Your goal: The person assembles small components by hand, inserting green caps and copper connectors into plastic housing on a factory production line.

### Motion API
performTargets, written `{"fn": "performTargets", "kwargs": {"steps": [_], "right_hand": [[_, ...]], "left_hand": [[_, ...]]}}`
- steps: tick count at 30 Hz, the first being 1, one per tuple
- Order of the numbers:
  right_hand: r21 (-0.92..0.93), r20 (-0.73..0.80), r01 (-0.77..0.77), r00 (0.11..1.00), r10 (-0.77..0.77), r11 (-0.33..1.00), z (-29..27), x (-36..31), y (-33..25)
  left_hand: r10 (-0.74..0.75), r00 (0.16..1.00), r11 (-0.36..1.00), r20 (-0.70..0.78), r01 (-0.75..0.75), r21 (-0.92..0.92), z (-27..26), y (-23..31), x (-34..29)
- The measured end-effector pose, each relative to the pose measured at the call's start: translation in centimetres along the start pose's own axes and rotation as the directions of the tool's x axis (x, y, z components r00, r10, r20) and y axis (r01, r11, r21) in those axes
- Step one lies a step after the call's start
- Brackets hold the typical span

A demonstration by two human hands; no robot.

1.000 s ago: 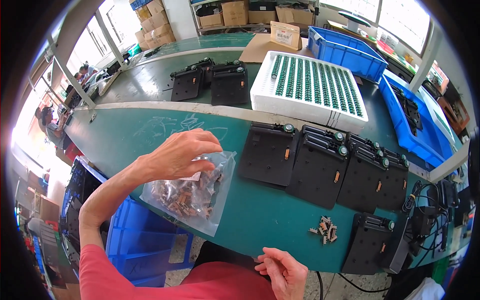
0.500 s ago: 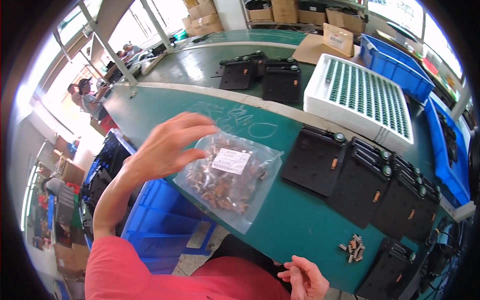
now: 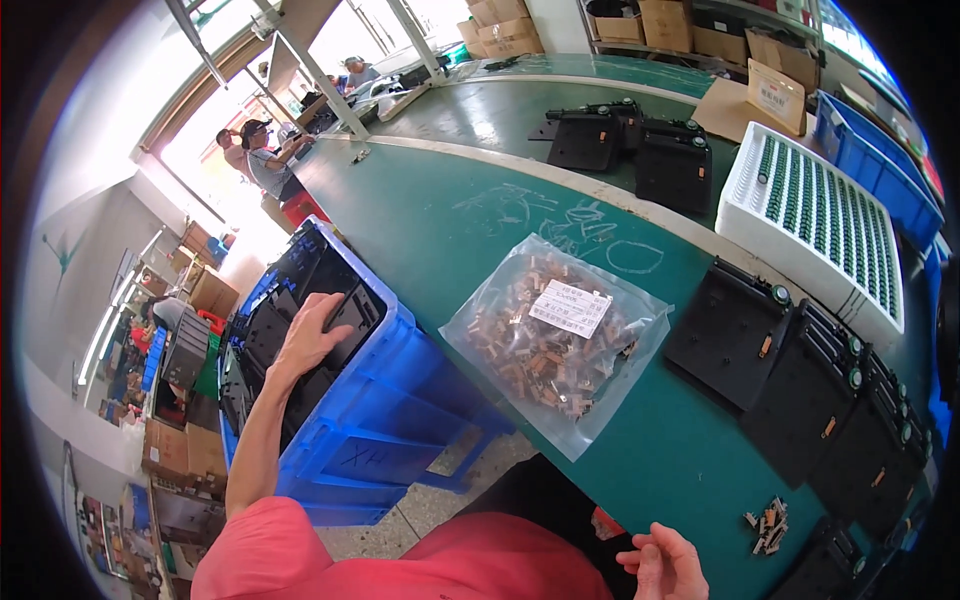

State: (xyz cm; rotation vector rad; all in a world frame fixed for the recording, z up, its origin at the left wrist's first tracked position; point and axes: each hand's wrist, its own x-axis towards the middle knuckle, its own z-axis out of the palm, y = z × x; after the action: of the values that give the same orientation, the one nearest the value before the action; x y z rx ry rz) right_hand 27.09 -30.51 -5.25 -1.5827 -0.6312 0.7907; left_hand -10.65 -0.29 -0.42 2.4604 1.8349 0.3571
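My left hand (image 3: 312,338) is over the blue crate (image 3: 365,435) on the left, at the black parts (image 3: 266,335) heaped inside. Its thumb stands apart from the fingers and nothing shows in its grasp; whether it touches a part I cannot tell. My right hand (image 3: 672,566) hovers by the near table edge, fingers curled in toward the thumb, with nothing visible between them. Between the hands, on the green table (image 3: 430,230), lies a clear plastic bag (image 3: 560,345) of small copper-and-silver pieces with a white label. A small pile of loose pieces (image 3: 768,525) rests right of my right hand.
Black flat units (image 3: 725,335) with rods and round green-ringed ends overlap along the right. Beyond them stand a white foam tray (image 3: 735,205) of green-topped cylinders and blue bins (image 3: 875,150). More black units (image 3: 675,170) lie at the back. People (image 3: 265,160) work far left.
My left hand has moved from beside the plastic bag, left and down to the blue crate. The view has turned left. My right hand keeps its curled pose.
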Motion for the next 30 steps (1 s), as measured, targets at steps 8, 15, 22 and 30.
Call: {"fn": "performTargets", "kwargs": {"steps": [8, 15, 22, 30], "right_hand": [[0.001, -0.007, -0.025, 1.0, 0.025, 1.0, 0.1, -0.2, -0.6], [0.001, -0.006, -0.052, 0.999, 0.052, 0.999, 0.0, -0.3, -0.9], [0.045, -0.026, -0.017, 0.999, 0.018, 0.999, 0.4, -0.2, -0.5], [0.047, 0.025, 0.102, 0.994, -0.103, 0.994, -0.4, 0.5, 0.6]], "left_hand": [[-0.166, 0.939, 0.969, 0.302, 0.099, 0.225, 4.5, -4.4, 1.0], [-0.323, 0.928, 0.945, 0.187, 0.326, 0.017, 4.7, -5.9, 2.5], [-0.06, 0.993, 0.973, 0.097, 0.037, 0.226, 4.7, -6.7, 1.8], [0.124, 0.992, 0.922, -0.037, -0.101, 0.374, 3.1, -5.0, 1.9]]}}
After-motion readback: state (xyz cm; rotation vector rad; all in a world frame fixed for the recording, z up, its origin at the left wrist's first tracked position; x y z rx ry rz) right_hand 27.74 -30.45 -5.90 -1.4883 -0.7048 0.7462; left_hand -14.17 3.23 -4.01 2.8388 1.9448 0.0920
